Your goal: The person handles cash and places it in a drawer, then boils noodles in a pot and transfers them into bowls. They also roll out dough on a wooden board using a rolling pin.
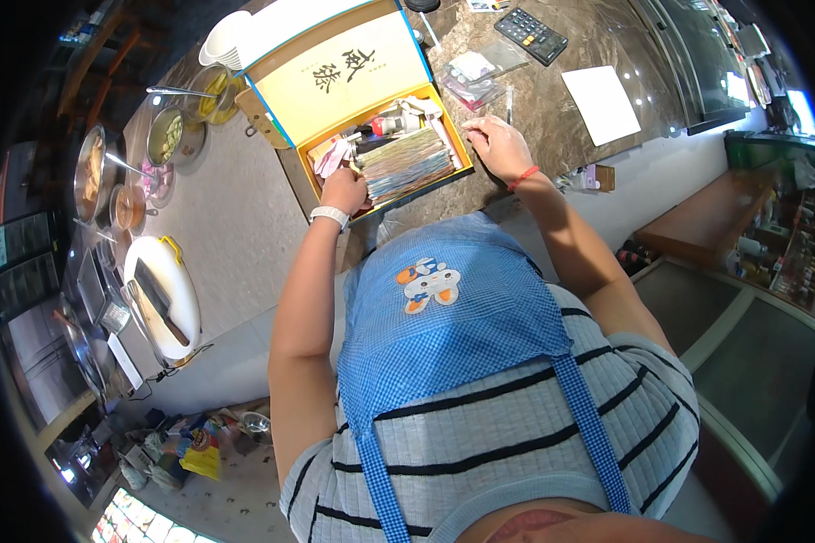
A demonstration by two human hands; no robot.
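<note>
An open cardboard box [456, 139] with a yellow inside and blue edging sits on the counter, its lid [339, 61] tipped back and bearing writing. Inside lies a wide stack of thin papers, perhaps banknotes [407, 166], with small items and crumpled papers behind it. My left hand [344, 191] reaches over the box's near left corner, its fingers at the stack's left end; whether they grip anything is hidden. Just outside the box's right wall, my right hand [499, 146] hovers or rests above the counter, fingers loosely curled, with nothing visible in it.
Right of the box lie plastic bags [475, 68], a black calculator [531, 36] and a white sheet [601, 105]. Stacked white bowls [225, 42] and a metal bowl of green pieces [166, 136] stand left. A cleaver [153, 292] lies on a white cutting board [183, 292].
</note>
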